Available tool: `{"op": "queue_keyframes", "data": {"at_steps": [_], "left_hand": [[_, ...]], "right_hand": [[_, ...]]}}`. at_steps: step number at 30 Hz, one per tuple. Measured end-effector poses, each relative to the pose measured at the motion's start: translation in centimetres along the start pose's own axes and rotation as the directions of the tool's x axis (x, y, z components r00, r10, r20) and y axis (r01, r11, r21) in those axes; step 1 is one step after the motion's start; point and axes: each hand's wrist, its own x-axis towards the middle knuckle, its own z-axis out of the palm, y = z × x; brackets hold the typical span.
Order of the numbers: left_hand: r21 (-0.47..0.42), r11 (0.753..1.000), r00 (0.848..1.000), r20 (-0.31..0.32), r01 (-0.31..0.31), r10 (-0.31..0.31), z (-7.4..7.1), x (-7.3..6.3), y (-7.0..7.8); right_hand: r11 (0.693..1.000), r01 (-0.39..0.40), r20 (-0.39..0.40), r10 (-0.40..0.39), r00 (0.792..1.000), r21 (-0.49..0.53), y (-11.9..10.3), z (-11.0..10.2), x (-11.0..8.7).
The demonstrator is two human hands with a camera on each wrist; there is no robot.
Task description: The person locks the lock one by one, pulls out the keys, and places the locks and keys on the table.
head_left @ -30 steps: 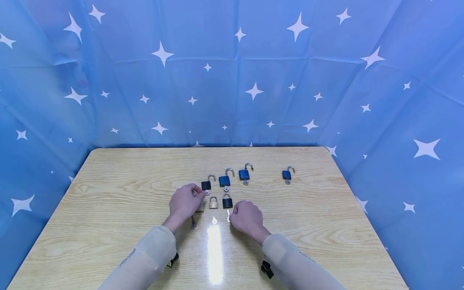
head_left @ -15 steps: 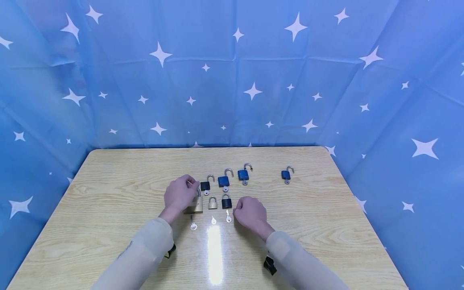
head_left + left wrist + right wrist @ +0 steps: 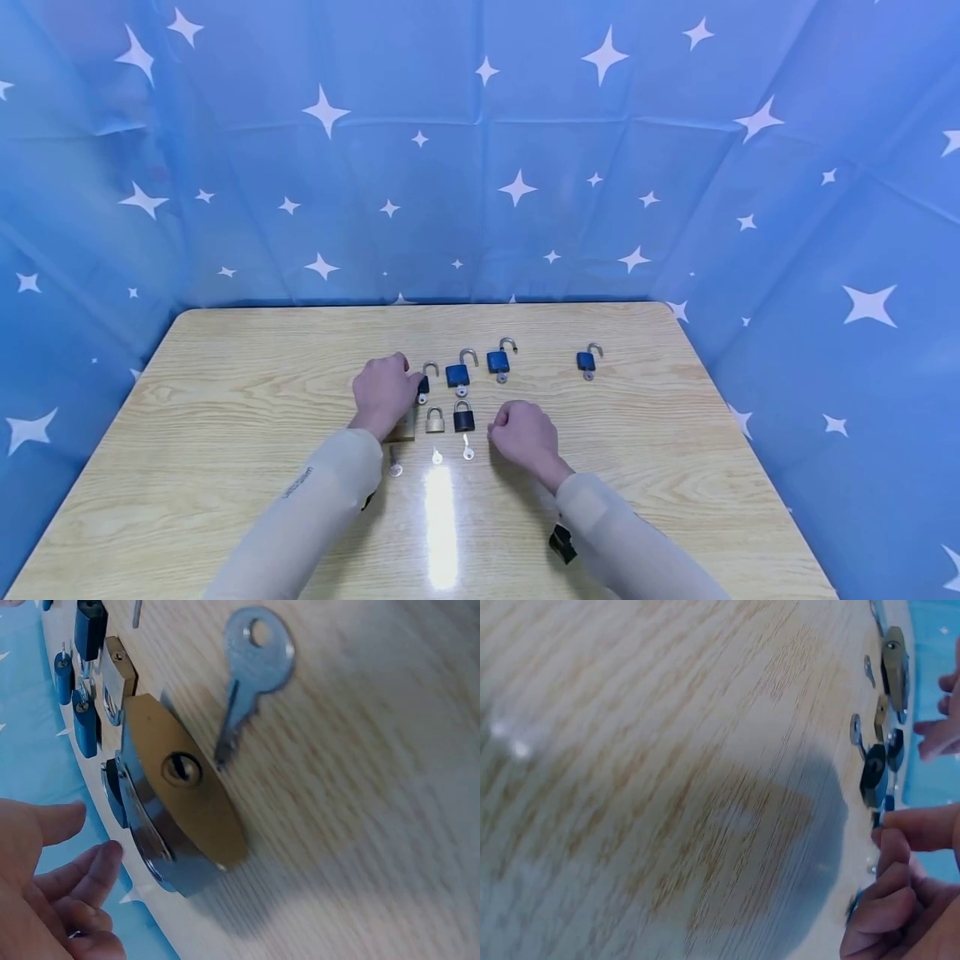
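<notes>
My left hand (image 3: 384, 390) hovers above the large brass padlock (image 3: 187, 780), partly hiding it in the head view. Its thumb and fingers are spread apart with nothing between them in the left wrist view. Just beyond, an unlocked small black padlock (image 3: 423, 386) has a key in it, its left part covered by the hand. Several centimetres to the right, my right hand (image 3: 525, 435) is curled over the table, index finger meeting thumb, holding nothing visible. Between the hands are a locked small brass padlock (image 3: 435, 423) and a locked black padlock (image 3: 464, 422).
Loose keys lie before the locked padlocks: a left key (image 3: 395, 470), a middle key (image 3: 437, 457) and a right key (image 3: 468, 452). Unlocked blue padlocks with keys inserted, left (image 3: 457, 376), middle (image 3: 498, 362) and far right (image 3: 586, 362), lie farther back on the wooden table (image 3: 247, 375).
My left hand has come away from the key of the unlocked black padlock, drawn left, then shifted forward over the large brass padlock. My right hand has edged right, away from the nearby key.
</notes>
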Motion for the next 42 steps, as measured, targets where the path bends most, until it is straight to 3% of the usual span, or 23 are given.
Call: {"op": "queue_keyframes", "data": {"at_steps": [6,16,21,28,42], "left_hand": [[0.066,0.998,0.999,0.042,-0.014,0.011,0.4,0.3,0.7],[0.04,0.999,0.996,0.09,0.023,-0.027,1.0,0.6,1.2],[-0.009,0.996,0.987,0.132,0.094,-0.092,0.8,0.8,1.1],[-0.082,0.975,0.963,0.192,0.207,-0.188,0.3,1.1,1.0],[-0.158,0.963,0.952,0.252,0.219,-0.175,0.4,1.4,0.6]], "right_hand": [[1.0,-0.012,-0.017,0.012,1.0,0.009,0.1,-0.1,0.1],[0.999,-0.024,-0.017,0.024,1.0,0.033,0.2,-0.1,0.0],[0.999,-0.017,-0.019,0.017,1.0,0.044,0.3,-0.1,0.0],[0.998,-0.014,-0.01,0.014,1.0,0.057,0.5,0.0,0.0],[0.998,0.005,-0.014,-0.004,1.0,0.068,0.7,0.5,-0.1]]}}
